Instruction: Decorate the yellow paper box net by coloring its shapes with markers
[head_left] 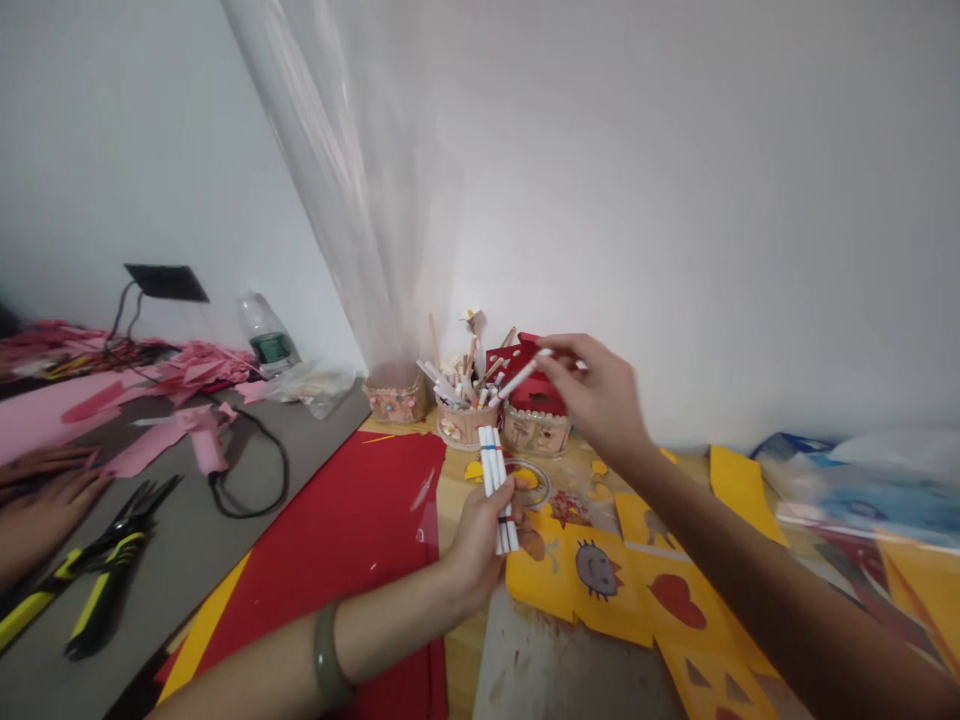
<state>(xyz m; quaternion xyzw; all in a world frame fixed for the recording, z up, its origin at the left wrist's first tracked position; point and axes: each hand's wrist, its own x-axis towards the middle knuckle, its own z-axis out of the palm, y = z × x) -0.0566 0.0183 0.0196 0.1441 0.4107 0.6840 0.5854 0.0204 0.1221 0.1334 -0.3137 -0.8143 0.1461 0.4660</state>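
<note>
Closed around a small bundle of white marker pens [491, 470] is my left hand [476, 540], held over the table edge of the red sheet. My right hand [596, 385] pinches one white marker pen [523, 376] by its upper end, its lower end slanting down to the left at a decorated pen cup [457, 425]. That cup is packed with several white pens and sticks. Beside it on the right stands a second decorated holder [536, 430] with red pieces [540, 390] in it.
Yellow sheets with painted pictures [607, 570] lie at right, a red sheet [360, 540] at left. A pink glue gun [204, 440], black-and-yellow pliers [112, 570], a bottle [266, 335] and another person's hands [52, 500] are further left. Clear film [345, 180] rises from another holder [395, 400].
</note>
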